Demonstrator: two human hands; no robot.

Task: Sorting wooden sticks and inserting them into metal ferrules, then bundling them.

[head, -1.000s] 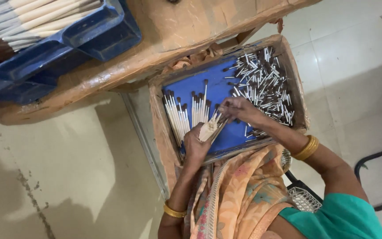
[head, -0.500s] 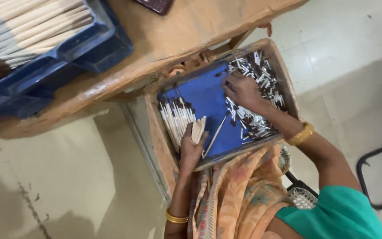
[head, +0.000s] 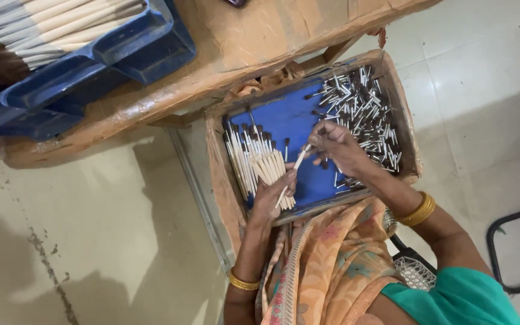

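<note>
At the frame's centre, the right hand [head: 335, 147] pinches one pale stick [head: 293, 171] with its fingertips; its long axis slants from upper right to lower left, down to the left hand [head: 270, 195]. That hand is closed round a fanned bundle of sticks [head: 266, 165], dark tips apparently pointing toward the top. Both work over the blue-lined tray [head: 284, 120], with loose dark-tipped sticks [head: 362, 114] heaped at its right.

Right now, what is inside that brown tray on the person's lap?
The tray has a blue floor, a neat row of pale sticks on one side and a loose pile of dark-tipped sticks on the other. The hands cover part of the floor.
</note>
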